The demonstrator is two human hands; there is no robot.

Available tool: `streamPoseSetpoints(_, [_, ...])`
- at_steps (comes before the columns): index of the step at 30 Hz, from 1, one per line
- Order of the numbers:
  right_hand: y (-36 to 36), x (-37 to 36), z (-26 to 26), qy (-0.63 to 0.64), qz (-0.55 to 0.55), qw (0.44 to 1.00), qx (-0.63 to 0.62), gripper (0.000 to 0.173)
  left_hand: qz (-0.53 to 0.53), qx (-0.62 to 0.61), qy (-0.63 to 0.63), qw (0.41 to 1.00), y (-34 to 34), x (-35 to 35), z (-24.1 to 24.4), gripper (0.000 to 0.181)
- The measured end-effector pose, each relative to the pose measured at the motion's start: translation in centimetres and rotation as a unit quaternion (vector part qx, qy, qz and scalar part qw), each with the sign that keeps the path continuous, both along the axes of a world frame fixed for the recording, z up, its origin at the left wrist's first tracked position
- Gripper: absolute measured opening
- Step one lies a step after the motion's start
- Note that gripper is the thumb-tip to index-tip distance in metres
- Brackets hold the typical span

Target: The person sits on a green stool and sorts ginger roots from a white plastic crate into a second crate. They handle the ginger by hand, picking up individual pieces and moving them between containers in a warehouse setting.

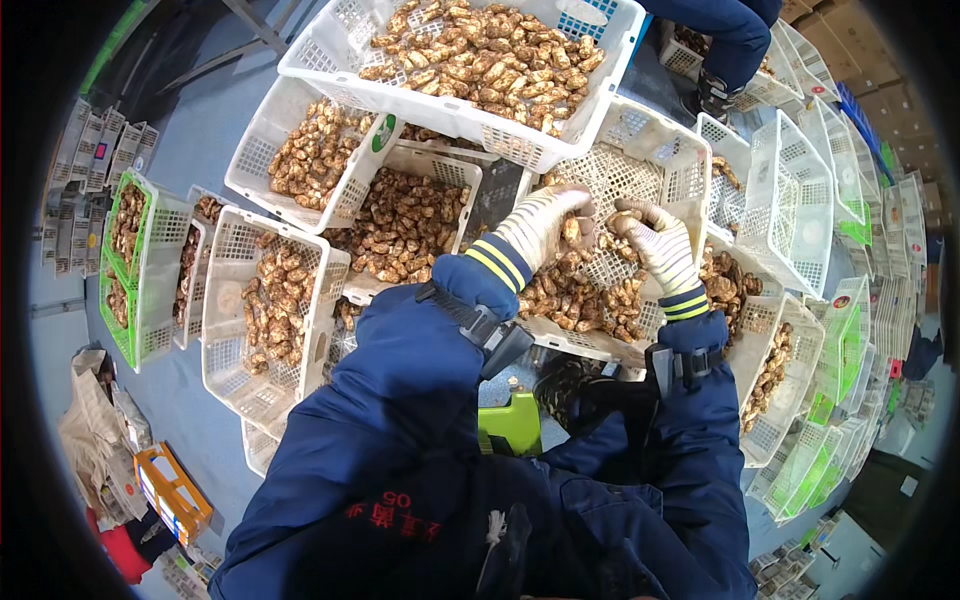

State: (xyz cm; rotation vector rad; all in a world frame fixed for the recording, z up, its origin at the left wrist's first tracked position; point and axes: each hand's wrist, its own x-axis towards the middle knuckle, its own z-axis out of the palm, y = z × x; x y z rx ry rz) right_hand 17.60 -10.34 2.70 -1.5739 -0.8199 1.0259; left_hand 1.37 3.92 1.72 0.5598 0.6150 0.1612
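Note:
My left hand (541,223), in a white glove with thin stripes, holds a brown knobbly tuber-like piece (572,232) over a white perforated plastic crate (686,161). Just right of it, my right hand (661,244), gloved the same way, pinches another brown piece (625,217) between thumb and fingers. Both hands are inside the crate's outline, a short gap apart. Below them, a pile of similar pieces (574,300) covers the near part of the crate floor, while the far part shows bare lattice.
A large white crate (517,154) full of pieces stands higher, just beyond my hands. More crates flank me at left (217,352) and right (814,330). A lime-green plastic object (517,424) is below me. Another person's leg (731,52) is at the upper right.

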Motion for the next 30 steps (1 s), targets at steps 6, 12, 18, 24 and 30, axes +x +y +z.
streamPoseSetpoints(6, [-0.9,3.4,-5.8,0.113,-0.128,0.984,-0.048,0.067,0.041,0.008,-0.027,0.999,-0.1,-0.1,-0.6,0.027])
streamPoseSetpoints(12, [-4.2,5.9,-12.4,-0.295,-0.046,0.930,-0.215,0.038,0.064,-0.012,-0.014,0.998,-0.3,-0.2,0.3,0.027])
streamPoseSetpoints(18, [-4.0,4.2,-16.0,-0.371,0.016,0.869,-0.327,0.041,0.061,0.002,0.003,0.998,-0.4,0.0,0.1,0.030])
streamPoseSetpoints(24, [-3.9,5.5,-17.4,-0.363,-0.068,0.858,-0.357,0.039,0.057,0.008,0.001,0.998,-0.3,-0.2,-0.1,0.033])
streamPoseSetpoints(30, [-2.8,7.7,-18.5,-0.122,-0.146,0.982,-0.011,0.053,0.061,0.004,-0.014,0.998,-0.2,0.2,-0.8,0.034])
